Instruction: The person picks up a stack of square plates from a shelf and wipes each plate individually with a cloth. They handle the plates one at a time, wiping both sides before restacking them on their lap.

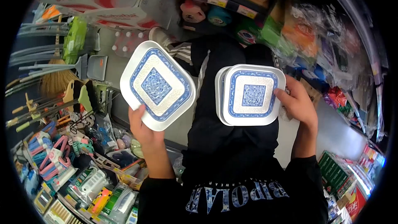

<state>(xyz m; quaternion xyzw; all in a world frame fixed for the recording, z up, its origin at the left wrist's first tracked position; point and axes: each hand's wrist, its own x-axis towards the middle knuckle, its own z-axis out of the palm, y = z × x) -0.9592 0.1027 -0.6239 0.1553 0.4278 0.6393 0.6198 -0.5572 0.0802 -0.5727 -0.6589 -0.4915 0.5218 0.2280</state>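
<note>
My left hand [146, 126] grips a white square plate [159, 85] with a blue patterned border and a blue square in its centre. Thumb on the rim, I hold it tilted with one corner toward me. In my right hand [296, 100] is a small stack of plates [252, 95] of the same design, the top one covering most of those beneath. How many are in that stack is hard to make out. The two hands are apart, with the stack above my lap. The fingers under both sets of plates are mostly hidden.
Brooms and dustpans [96, 67] hang at the left, above pink and blue hangers [56, 157] and packaged goods. A large carton [103, 0] and pink bottles [128, 43] stand ahead. Shelves with price tags [217, 2] are at the top; bagged goods [302, 33] line the right.
</note>
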